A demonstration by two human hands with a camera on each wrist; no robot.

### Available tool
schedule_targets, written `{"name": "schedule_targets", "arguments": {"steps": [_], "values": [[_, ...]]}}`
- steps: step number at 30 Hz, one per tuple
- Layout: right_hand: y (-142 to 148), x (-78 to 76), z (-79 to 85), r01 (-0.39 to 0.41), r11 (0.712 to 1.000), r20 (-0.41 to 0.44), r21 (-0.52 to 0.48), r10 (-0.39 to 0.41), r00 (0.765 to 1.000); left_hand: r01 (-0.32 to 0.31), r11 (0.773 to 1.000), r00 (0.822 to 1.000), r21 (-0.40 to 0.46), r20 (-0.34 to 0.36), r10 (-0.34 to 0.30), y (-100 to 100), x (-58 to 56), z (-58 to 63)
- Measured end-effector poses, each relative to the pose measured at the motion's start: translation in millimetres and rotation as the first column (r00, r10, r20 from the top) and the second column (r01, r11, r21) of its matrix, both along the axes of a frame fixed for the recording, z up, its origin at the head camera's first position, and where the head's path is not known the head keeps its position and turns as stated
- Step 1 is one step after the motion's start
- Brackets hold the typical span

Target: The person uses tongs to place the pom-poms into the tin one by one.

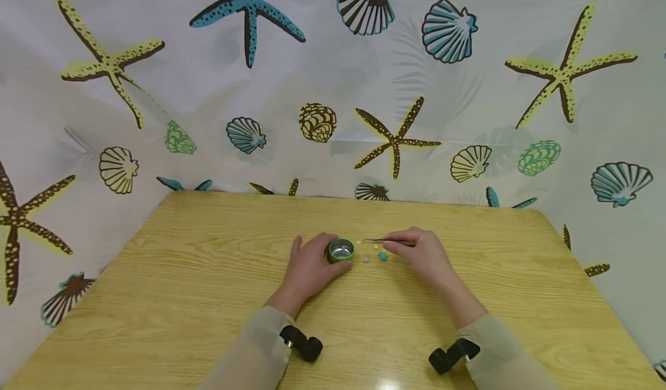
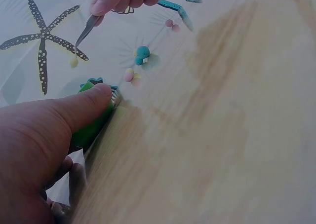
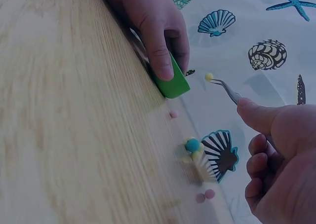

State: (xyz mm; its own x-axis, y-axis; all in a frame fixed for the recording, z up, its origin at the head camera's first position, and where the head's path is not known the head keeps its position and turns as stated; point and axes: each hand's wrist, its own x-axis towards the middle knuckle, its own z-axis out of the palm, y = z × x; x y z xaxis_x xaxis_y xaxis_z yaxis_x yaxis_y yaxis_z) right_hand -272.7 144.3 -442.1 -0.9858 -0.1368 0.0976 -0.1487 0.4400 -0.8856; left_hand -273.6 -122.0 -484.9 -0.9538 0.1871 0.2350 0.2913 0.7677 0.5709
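Observation:
My left hand [image 1: 310,267] curls round a small green cup [image 3: 174,86] with a shiny metal inside, standing upright on the table left of centre. The thumb lies along the near side of its wall. On the other side, my right hand [image 1: 428,257] pinches metal tweezers [image 1: 381,241] with thin bent tips. A tiny yellow ball [image 3: 209,77] is at those tips, a little to the right of the cup in the head view. Between the hands lie a pink ball [image 1: 366,259], a blue ball [image 1: 383,256] and another yellow ball [image 1: 376,247].
The wood-grain table [image 1: 208,297] spreads out around both hands. Behind it and along its sides hangs a white cloth [image 1: 291,84] printed with starfish and shells. A further pink ball [image 3: 210,194] shows in the right wrist view, beyond the blue one.

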Motion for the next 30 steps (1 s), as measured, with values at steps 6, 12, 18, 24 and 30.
{"name": "schedule_targets", "arguments": {"steps": [6,12,18,24,30], "values": [[-15.3,-1.9,-3.2,0.002,0.999,-0.034,0.032,-0.001,0.999,0.005,1.000,1.000,0.002,-0.010,-0.005,0.3,0.0,0.9],[-24.3,0.0,-6.3,0.009,0.996,-0.054,0.093,-0.004,0.999,0.005,1.000,1.000,0.004,-0.002,-0.005,1.3,0.2,1.2],[-26.7,1.5,-6.1,0.025,0.991,-0.070,0.135,-0.016,0.997,0.002,1.000,1.000,-0.003,0.000,-0.002,1.7,-0.7,0.3],[-25.9,2.9,-5.3,0.040,0.986,-0.070,0.164,-0.029,0.997,-0.001,1.000,1.000,-0.010,-0.004,0.001,1.2,-1.1,-0.8],[-24.2,5.1,-3.3,0.059,0.985,-0.058,0.163,-0.050,0.997,-0.002,1.000,1.000,-0.012,-0.001,0.002,0.6,-1.1,-1.4]]}}
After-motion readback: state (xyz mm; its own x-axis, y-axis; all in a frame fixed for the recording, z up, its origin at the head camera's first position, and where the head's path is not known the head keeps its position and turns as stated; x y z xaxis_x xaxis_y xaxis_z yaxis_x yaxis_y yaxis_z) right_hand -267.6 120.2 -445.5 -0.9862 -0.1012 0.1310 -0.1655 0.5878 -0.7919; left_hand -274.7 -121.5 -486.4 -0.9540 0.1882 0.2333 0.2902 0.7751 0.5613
